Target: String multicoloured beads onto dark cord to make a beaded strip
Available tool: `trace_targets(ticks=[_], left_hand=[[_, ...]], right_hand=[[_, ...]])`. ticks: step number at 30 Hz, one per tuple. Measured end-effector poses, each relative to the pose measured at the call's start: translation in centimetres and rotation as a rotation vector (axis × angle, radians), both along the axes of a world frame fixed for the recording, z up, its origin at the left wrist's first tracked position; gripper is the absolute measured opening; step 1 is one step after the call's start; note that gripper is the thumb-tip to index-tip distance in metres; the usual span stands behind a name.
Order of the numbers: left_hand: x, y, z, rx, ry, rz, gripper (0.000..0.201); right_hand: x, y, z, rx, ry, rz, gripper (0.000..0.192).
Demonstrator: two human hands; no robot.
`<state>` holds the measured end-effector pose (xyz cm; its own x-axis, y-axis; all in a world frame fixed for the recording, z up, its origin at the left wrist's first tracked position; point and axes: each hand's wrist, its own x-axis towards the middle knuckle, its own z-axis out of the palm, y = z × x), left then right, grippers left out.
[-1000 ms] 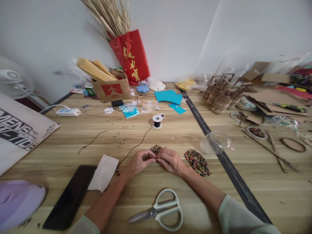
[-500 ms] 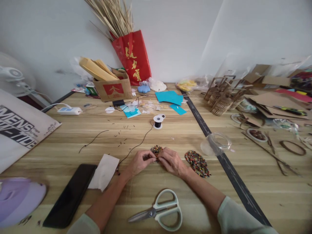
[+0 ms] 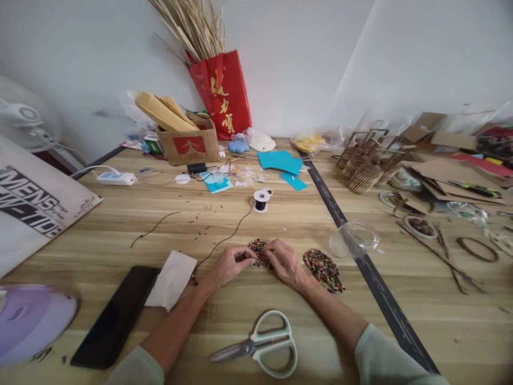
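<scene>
The bead pile (image 3: 262,254) is right in front of you on the wooden surface (image 3: 320,353), sitting between your two hands, little multicolored beads bunched together. Your left hand (image 3: 229,266) is at its left edge, thumb and index tips brought close in a pinch. Your right hand (image 3: 286,263) is over the right side, fingers bent down onto the beads. As for the grip, both look nearly closed at the fingertips, but I honestly can't make out whether either one has a bead in it, way too small.

Just right of your right wrist there's a coil of beaded strands (image 3: 323,270), and past that a clear plastic cup (image 3: 355,240). Beyond your hands stands a white spool (image 3: 261,200) of black cord, with a length of the cord (image 3: 218,245) running back toward your left wrist. You've got scissors (image 3: 248,347) lying between your forearms, mint handles to the right, blades to the left. Off to the left, a white paper piece (image 3: 172,280) touches a black phone (image 3: 116,318). Farther back: blue sheets (image 3: 279,161), a cardboard box (image 3: 190,147) and a red bag (image 3: 222,96) against the wall.
</scene>
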<state>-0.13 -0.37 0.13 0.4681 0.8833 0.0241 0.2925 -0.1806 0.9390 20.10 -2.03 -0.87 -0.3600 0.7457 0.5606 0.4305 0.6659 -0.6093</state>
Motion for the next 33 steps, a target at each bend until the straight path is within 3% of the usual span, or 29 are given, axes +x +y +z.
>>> trace_targets(ticks=[6, 17, 33], left_hand=[[-0.2, 0.1, -0.9, 0.013, -0.007, 0.014, 0.015], [-0.2, 0.4, -1.0, -0.022, -0.043, 0.019, 0.016], [-0.4, 0.3, 0.4, -0.138, -0.121, 0.121, 0.017]], right_hand=[[0.1, 0.1, -0.5, -0.030, 0.031, -0.079, 0.010], [0.1, 0.3, -0.7, -0.039, 0.021, -0.066, 0.007], [-0.5, 0.1, -0.6, 0.066, -0.206, 0.160, 0.012]])
